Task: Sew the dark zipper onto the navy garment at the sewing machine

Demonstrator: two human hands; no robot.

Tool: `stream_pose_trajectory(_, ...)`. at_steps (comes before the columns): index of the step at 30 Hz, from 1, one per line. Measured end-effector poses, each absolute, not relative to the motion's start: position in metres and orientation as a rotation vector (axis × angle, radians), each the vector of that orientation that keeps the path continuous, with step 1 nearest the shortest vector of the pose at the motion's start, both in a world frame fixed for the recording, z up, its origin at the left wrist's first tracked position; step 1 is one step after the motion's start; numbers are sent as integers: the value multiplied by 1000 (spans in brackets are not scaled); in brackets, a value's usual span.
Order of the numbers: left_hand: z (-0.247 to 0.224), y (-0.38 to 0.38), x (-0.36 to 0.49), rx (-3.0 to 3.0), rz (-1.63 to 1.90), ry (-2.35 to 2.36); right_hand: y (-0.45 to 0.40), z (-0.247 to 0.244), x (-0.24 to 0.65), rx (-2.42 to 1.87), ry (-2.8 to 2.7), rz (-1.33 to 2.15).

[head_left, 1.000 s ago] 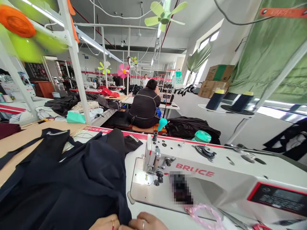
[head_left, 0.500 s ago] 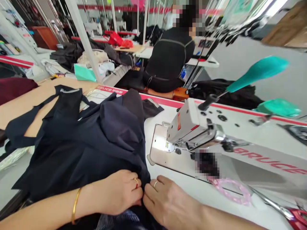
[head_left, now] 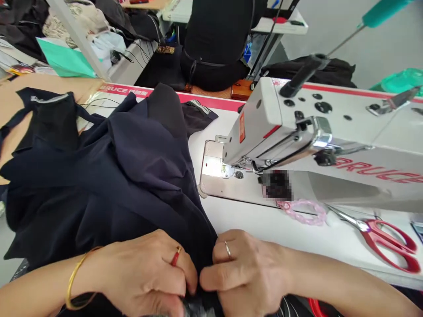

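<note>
A dark navy garment lies bunched over the table to the left of the sewing machine, its near edge running down between my hands. My left hand, with a gold bangle at the wrist and a ring, has its fingers curled closed on the cloth. Close beside it, my right hand, also ringed, is closed on the same cloth edge from the right. The fingertips of both hands are partly hidden. The needle area lies beyond my right hand, with no cloth under it.
Red-handled scissors and a pink ring-shaped band lie on the table at right. A teal-handled tool sticks up from the machine. Across the table edge, a person in black sits facing away. A white post stands at left.
My view has tilted down and come nearer. Both hands stay on the cloth, with the knuckles now more tightly curled. The scissors show more fully.
</note>
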State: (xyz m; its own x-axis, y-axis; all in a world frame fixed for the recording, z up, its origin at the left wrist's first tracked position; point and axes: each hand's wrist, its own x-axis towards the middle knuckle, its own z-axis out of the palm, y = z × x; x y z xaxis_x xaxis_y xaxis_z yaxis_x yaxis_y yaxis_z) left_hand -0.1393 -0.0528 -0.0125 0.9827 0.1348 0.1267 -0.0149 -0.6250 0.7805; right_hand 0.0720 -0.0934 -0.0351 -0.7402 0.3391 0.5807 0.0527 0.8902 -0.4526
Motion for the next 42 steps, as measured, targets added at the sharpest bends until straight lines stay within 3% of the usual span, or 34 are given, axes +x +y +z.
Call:
stream_pose_trajectory(3,-14,-45,-134,2378,151,89,-99,-33,74,-345,-2449,567)
stream_pose_trajectory(7,-22,-44,-146,2786,302,310,-104,-46,90,-809,-2641,325)
stream_pose_trajectory(10,-26,-49,-159,2786,290,379,-109,-57,99,-891,-2622,240)
stream_pose_trajectory(16,-41,-36,-157,2906,255,661,-114,-57,95,-1026,-2591,265)
stream_pose_trajectory(20,-55,-25,-152,3009,292,604,-121,-53,91,-1280,-2507,270)
stream_pose_trajectory(24,-46,-21,-154,2881,301,692,-133,-53,82,-1456,-2429,234)
stream_pose_trajectory(33,6,-7,-181,2343,240,1131,-137,-55,82,-1379,-2080,322)
stream_pose_trajectory(42,-7,-9,-222,2136,316,1324,-136,-54,48,-1363,-2522,237)
